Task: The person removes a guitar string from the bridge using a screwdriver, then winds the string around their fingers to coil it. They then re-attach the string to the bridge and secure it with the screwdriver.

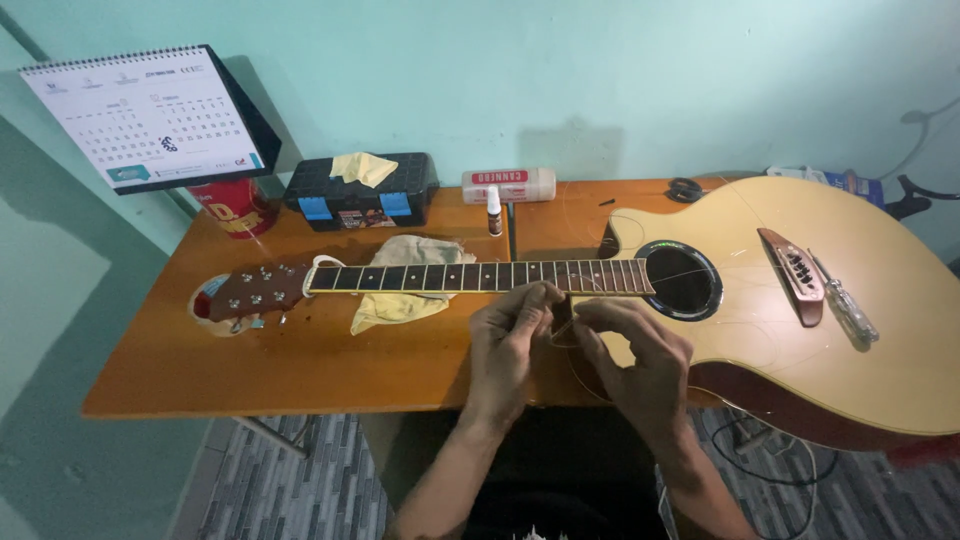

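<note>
Head view: both my hands pinch a thin wire string at the guitar neck.

My left hand (510,335) and right hand (630,355), fingers curled closed, grip the thin coiled metal guitar string (562,330) just below the fretboard of the pale wooden acoustic guitar (850,330), which lies flat across the orange wooden worktop (300,365), over a yellow cloth (405,285).

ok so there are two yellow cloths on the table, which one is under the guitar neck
The larger crumpled cloth lying on the bare tabletop, beneath the guitar neck. The smaller cloth sits atop the black toolbox by the wall.
</note>
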